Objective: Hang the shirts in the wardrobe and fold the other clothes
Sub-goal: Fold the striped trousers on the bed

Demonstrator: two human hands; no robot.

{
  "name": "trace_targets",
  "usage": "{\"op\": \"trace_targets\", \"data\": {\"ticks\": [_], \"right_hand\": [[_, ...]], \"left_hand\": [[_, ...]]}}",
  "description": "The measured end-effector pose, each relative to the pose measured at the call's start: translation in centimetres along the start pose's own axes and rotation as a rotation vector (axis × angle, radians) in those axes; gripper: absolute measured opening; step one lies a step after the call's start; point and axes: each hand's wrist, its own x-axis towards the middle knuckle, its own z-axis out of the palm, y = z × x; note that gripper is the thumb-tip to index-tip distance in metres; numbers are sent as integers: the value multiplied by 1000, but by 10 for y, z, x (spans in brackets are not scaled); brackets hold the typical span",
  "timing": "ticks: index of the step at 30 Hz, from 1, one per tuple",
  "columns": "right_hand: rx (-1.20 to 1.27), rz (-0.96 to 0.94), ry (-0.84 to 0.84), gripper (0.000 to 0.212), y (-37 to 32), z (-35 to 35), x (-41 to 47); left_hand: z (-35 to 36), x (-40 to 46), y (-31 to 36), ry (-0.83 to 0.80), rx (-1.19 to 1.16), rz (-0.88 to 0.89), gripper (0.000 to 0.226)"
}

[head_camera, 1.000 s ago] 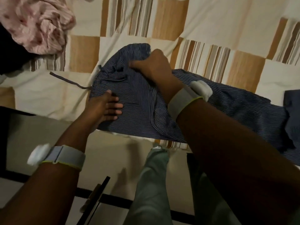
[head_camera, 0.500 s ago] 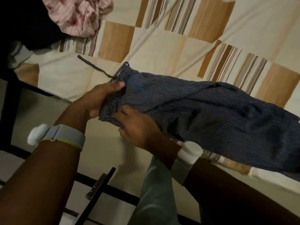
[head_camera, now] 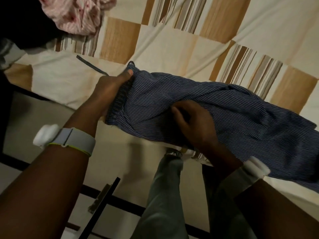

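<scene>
Dark blue pinstriped trousers (head_camera: 241, 121) lie folded lengthwise across the near edge of the bed, legs running off to the right. My left hand (head_camera: 110, 90) grips the waistband end, thumb on top, with the drawstring (head_camera: 89, 65) trailing to the upper left. My right hand (head_camera: 191, 123) is further along the cloth, fingers curled into a fold of the fabric. Both wrists wear grey bands with white pods.
The bed has a cream, tan and striped patchwork cover (head_camera: 172, 45). A crumpled pink patterned garment (head_camera: 76, 14) and a dark heap (head_camera: 22, 21) sit at the upper left. Below are the tiled floor (head_camera: 51, 118), my trouser legs (head_camera: 165, 195) and a dark rod (head_camera: 101, 207).
The trousers were folded over lengthwise. My right hand came off the far side, then slid right along the cloth. My left hand went from pressing flat to gripping the waistband.
</scene>
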Motion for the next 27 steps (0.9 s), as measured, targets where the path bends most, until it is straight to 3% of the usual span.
{"op": "trace_targets", "data": {"ticks": [3,7,11,14,16,19,21,23,25,27], "right_hand": [[-37,99,38,20,24,-33,-2],[-123,130,28,25,63,-64,1],[-267,108,158,44,100,-70,5],[-359,100,185,62,110,-53,-8],[-435,73,165,77,110,-38,-18],[-519,59,144,88,109,-25,-26],[-540,81,148,91,107,-25,-28],[-562,74,136,93,105,-20,-30],[-573,52,130,91,110,-23,-37],[-584,14,96,87,121,-27,-46]], "left_hand": [[5,11,16,-17,97,53,37],[10,34,16,-70,-16,69,29],[21,41,-1,52,-147,181,21],[30,46,-9,183,-28,299,37],[33,38,-8,351,142,387,52],[45,4,-7,551,542,751,49],[65,-25,-12,359,778,1046,51],[75,-33,-35,79,1054,1154,67],[80,-28,-61,-69,1306,1062,89],[76,-20,-76,-94,1380,924,104]]}}
